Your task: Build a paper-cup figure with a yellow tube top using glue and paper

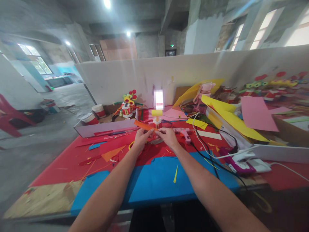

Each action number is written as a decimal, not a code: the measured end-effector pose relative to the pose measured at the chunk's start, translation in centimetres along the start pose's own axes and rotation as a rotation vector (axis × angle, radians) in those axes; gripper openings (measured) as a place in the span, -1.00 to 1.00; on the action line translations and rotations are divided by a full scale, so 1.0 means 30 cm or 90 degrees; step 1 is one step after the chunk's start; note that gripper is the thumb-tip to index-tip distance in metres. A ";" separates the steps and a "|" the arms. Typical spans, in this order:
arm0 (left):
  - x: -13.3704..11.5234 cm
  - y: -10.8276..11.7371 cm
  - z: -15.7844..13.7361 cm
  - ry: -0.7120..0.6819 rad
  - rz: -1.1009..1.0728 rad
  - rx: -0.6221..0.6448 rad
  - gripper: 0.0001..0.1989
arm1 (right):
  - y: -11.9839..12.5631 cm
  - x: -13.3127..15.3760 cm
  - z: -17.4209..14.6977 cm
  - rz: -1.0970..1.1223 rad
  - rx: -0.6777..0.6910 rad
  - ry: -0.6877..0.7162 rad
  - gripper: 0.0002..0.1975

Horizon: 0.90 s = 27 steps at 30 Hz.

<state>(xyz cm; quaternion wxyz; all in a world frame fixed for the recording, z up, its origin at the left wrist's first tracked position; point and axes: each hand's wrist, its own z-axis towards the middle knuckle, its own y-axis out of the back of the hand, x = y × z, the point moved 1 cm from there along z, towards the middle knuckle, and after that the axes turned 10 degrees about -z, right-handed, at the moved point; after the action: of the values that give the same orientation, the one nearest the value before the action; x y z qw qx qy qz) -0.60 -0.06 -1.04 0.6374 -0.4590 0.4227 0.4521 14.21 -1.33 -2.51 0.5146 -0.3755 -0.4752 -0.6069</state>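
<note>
An orange paper strip point(142, 124) is pinched between my two hands above the middle of the table. My left hand point(142, 138) grips it with thumb and fingers pressed together, and the strip's free end sticks out up and to the left. Close beside it, the fingertips of my right hand point(168, 137) are closed at the strip's right end. Just behind the hands stands a paper cup figure point(157, 122) with coiled paper arms and a yellow paper roll point(156, 112) on top. A pink glue gun point(185, 134) lies right of my right hand. Yellow scissor-like handles point(131, 145) show partly beside my left wrist.
Blue paper point(154, 180) and red paper cover the table, with scraps scattered about. A finished-looking cup figure point(127, 109) and paper cups point(98, 111) stand back left. Cables run to a purple power strip point(238, 162) at right, near a box point(277, 153) with coloured sheets.
</note>
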 end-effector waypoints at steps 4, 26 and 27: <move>0.000 0.002 0.000 0.002 0.032 -0.017 -0.63 | 0.000 0.003 0.000 0.035 -0.001 -0.010 -0.61; -0.004 -0.004 -0.005 0.030 0.028 0.078 -0.63 | 0.011 0.010 0.003 0.120 -0.001 -0.042 -0.59; -0.004 -0.003 -0.005 0.030 0.028 0.077 -0.63 | 0.011 0.010 0.004 0.133 0.015 -0.049 -0.58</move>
<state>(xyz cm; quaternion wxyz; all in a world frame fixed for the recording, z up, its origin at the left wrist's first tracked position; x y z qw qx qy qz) -0.57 -0.23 -0.94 0.6435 -0.4209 0.4743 0.4287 14.47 -1.30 -2.14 0.5607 -0.4400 -0.4601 -0.5294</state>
